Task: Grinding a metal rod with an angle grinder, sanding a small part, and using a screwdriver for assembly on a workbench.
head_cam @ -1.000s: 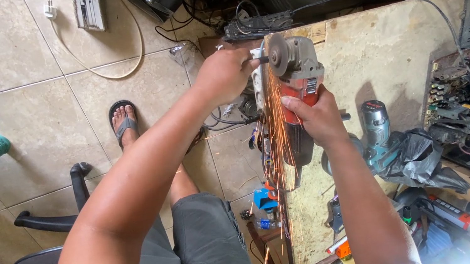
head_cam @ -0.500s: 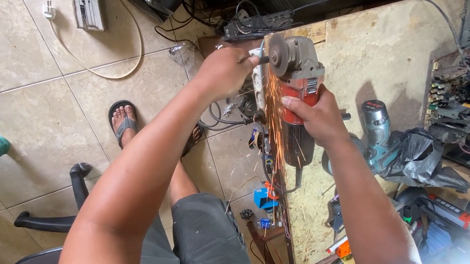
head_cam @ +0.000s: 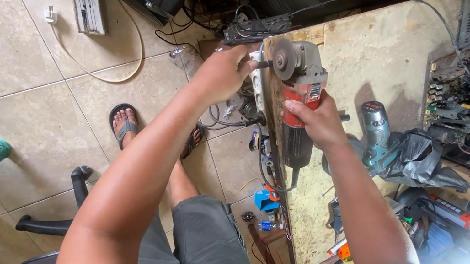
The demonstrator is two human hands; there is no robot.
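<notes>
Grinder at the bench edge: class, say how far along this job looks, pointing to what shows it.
Done: cannot tell; the ground end of the rod is too small to judge. In hand: the right hand grips the grinder, and the left hand holds the short rod at its disc, by the bench edge. No sparks show. Left: probably more grinding, since both hands are in place.
</notes>
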